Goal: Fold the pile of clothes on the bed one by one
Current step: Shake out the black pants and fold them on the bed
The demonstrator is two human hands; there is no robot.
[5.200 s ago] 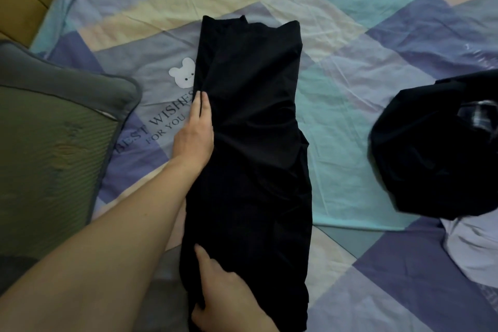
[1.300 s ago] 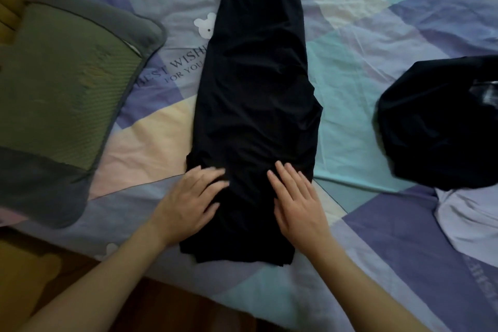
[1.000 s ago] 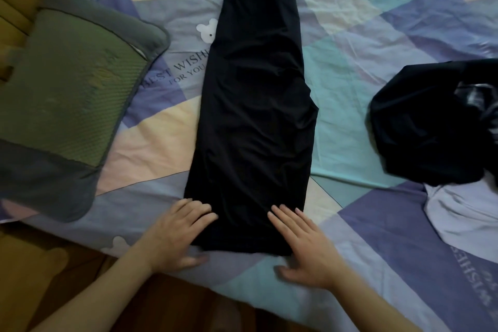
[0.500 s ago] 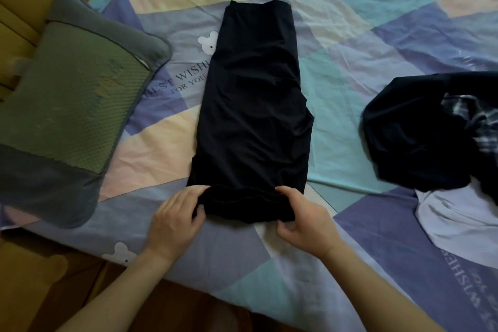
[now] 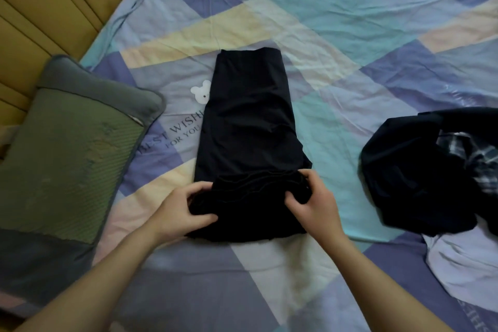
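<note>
A black garment [image 5: 248,121], folded into a long narrow strip, lies lengthwise in the middle of the bed. Its near end is turned up and over onto the strip. My left hand [image 5: 179,209] grips the left corner of that turned-up end. My right hand [image 5: 314,203] pinches the right corner, fingers curled into the cloth. The pile of unfolded clothes [image 5: 420,170] sits to the right: a dark garment on top, a plaid piece [image 5: 474,153] showing at its edge, and a pale lilac garment [image 5: 463,261] beneath.
A grey-green pillow [image 5: 62,159] lies at the left edge of the bed. Behind it stands a yellow padded headboard [image 5: 54,0]. The patchwork bedsheet [image 5: 350,48] stretches bare beyond the black garment.
My hands went from pressing flat on the garment's near end to gripping its hem. They have lifted the hem and carried it further up over the strip.
</note>
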